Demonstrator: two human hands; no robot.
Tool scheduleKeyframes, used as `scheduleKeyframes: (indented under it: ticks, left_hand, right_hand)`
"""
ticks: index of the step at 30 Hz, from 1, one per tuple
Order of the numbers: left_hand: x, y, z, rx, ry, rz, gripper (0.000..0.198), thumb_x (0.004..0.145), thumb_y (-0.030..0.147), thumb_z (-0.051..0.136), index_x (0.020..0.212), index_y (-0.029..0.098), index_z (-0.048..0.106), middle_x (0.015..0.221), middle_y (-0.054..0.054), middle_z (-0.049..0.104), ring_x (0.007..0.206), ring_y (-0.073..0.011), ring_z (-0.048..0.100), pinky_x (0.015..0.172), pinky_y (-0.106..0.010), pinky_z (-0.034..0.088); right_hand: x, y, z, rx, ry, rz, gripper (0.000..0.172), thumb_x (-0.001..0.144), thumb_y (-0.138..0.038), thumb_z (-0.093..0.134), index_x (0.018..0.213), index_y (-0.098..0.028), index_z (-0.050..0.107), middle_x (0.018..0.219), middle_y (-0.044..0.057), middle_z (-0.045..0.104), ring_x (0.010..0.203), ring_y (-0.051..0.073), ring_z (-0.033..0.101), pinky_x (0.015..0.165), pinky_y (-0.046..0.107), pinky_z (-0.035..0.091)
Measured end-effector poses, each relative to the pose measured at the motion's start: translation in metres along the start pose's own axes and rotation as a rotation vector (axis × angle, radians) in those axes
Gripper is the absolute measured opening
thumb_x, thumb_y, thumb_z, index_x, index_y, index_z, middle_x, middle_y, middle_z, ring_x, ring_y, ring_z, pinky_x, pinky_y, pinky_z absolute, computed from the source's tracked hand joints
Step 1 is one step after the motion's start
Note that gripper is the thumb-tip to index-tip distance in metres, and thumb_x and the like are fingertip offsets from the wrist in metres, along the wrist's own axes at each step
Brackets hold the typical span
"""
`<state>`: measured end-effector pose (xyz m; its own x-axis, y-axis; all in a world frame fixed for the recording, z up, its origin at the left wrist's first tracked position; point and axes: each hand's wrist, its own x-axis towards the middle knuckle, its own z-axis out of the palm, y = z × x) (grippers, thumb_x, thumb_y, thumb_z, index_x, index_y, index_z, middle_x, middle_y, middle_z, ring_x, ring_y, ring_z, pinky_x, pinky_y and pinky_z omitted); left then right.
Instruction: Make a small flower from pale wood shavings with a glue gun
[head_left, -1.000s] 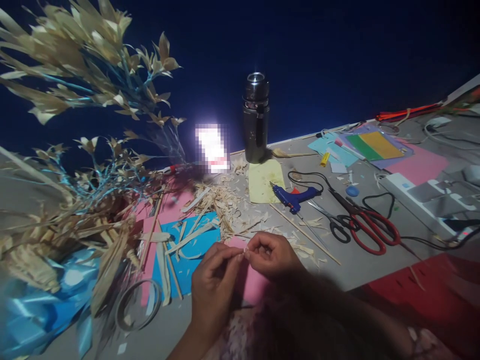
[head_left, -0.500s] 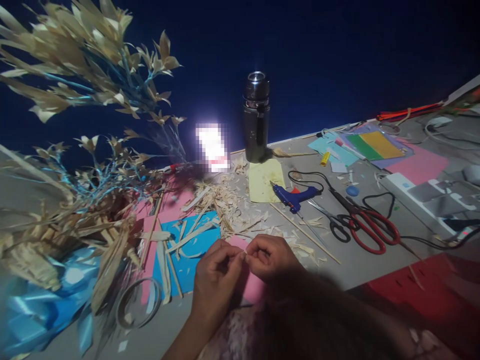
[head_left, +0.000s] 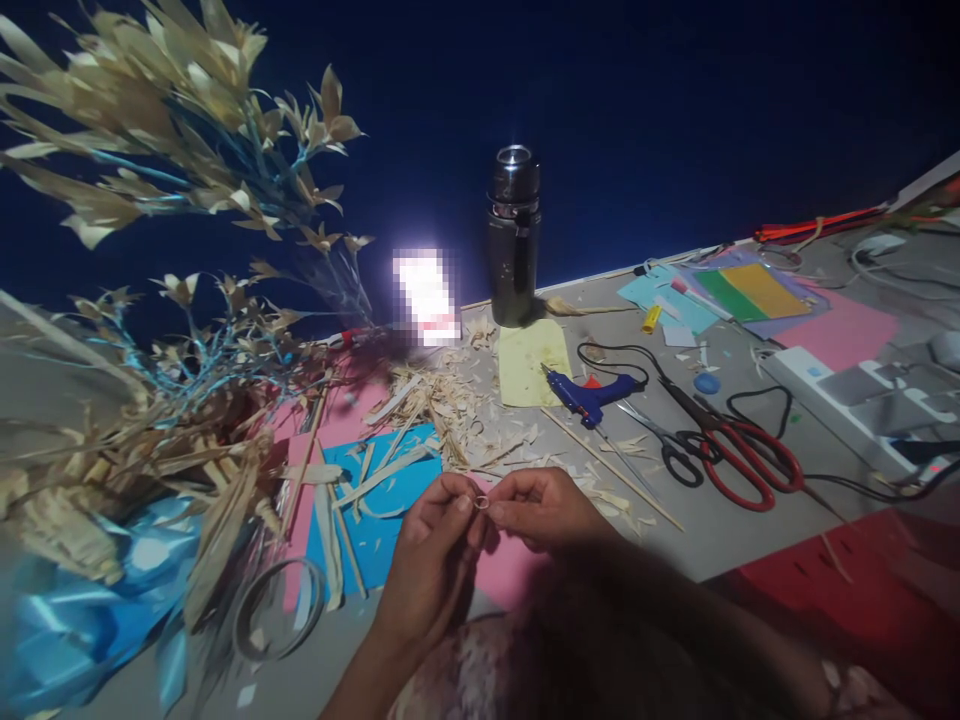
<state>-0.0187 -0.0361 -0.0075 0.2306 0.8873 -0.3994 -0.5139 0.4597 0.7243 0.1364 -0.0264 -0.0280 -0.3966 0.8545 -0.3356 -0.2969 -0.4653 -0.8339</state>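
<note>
My left hand [head_left: 431, 550] and my right hand [head_left: 541, 508] meet fingertip to fingertip above a pink sheet [head_left: 510, 565] at the table's near edge. Both pinch a tiny curled strip [head_left: 481, 502] of pale dried leaf between them. Just beyond the hands lies a heap of pale leaf shavings [head_left: 450, 400] and a blue sheet [head_left: 375, 490] with several long strips on it. A thin wooden stick [head_left: 611, 468] lies to the right of my right hand.
Dried leafy branches with blue wire [head_left: 150, 200] fill the left. A tape roll [head_left: 277, 610] lies near the front left. A steel flask [head_left: 514, 235], a blue glue gun [head_left: 589, 392], red scissors [head_left: 731, 445], black scissors [head_left: 667, 445], coloured papers [head_left: 739, 290] and a power strip [head_left: 847, 400] lie behind and right.
Both hands have shifted slightly away from me and kept pinching; the small piece between the fingertips now shows as a curled ring.
</note>
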Motion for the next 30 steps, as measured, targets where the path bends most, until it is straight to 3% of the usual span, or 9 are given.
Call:
scheduleKeyframes:
  ticks: [5,16,24,27,30]
  left_hand:
    - [0.0008,0.0014,-0.0053,-0.054,-0.012,-0.031,0.018,0.084,0.029,0.078,0.082,0.018,0.065,0.058,0.004,0.051,0.056,-0.0102,0.045,0.062,-0.024,0.043]
    - [0.0031,0.0092,-0.0021,-0.083,0.068,-0.025,0.022,0.07,0.024,0.09,0.076,0.016,0.071,0.078,0.0,0.06,0.065,-0.0088,0.053,0.063,-0.021,0.049]
    - [0.0039,0.0083,0.0004,-0.058,0.029,0.005,0.018,0.069,0.025,0.089,0.075,0.017,0.073,0.097,-0.004,0.062,0.08,-0.017,0.06,0.067,-0.029,0.052]
    - [0.0033,0.0086,0.003,-0.004,0.04,0.047,0.021,0.066,0.026,0.091,0.072,0.017,0.073,0.096,-0.003,0.06,0.071,-0.0135,0.056,0.063,-0.029,0.051]
    - [0.0036,0.0084,0.0023,0.07,0.072,0.113,0.023,0.062,0.027,0.093,0.068,0.017,0.073,0.095,-0.003,0.059,0.079,-0.0151,0.058,0.069,-0.028,0.052]
  right_hand:
    - [-0.0016,0.0008,-0.0008,-0.023,0.006,0.007,0.034,0.074,-0.046,0.082,0.076,-0.014,0.069,0.064,0.003,0.069,0.049,0.008,0.045,0.046,0.022,0.027]
    - [-0.0049,-0.002,-0.0008,-0.023,-0.007,0.043,0.035,0.074,-0.045,0.084,0.08,-0.014,0.071,0.07,0.002,0.068,0.052,0.007,0.045,0.048,0.021,0.03]
    - [0.0025,-0.0036,-0.0066,-0.054,-0.038,-0.09,0.057,0.082,-0.067,0.07,0.094,-0.012,0.076,0.08,0.008,0.073,0.068,0.015,0.065,0.063,0.026,0.049]
    - [0.0033,-0.0071,-0.0029,-0.075,-0.105,-0.084,0.053,0.086,-0.064,0.068,0.087,-0.012,0.075,0.074,0.007,0.072,0.064,0.014,0.065,0.059,0.024,0.048]
    - [0.0032,-0.0077,0.0,-0.115,-0.102,-0.051,0.045,0.084,-0.057,0.073,0.076,-0.013,0.072,0.063,0.002,0.066,0.052,0.01,0.056,0.048,0.021,0.041]
